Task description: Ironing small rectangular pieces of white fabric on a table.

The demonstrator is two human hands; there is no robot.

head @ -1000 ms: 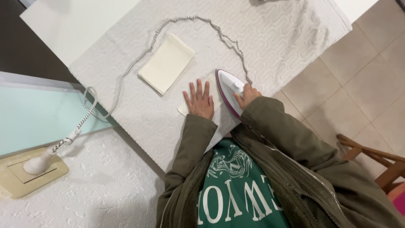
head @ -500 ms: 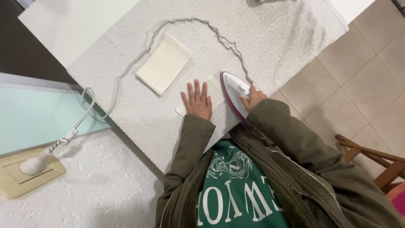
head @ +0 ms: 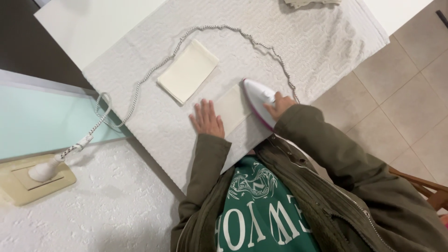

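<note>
Ironing on a white towel over the tabletop (head: 116, 23)
Right hand (head: 281, 104) grips the iron (head: 258, 97); left hand (head: 206, 120) lies flat, fingers wide, on the cloth (head: 232, 106); tan floor tiles (head: 401, 84) beside.

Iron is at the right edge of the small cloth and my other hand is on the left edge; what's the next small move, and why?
Probably slide the iron leftward across the small cream cloth. The right hand grips it at the cloth's right edge, most of the cloth lies uncovered, and the left hand rests flat at the left edge, pinning it. Lift those fingers clear as the iron nears.
</note>
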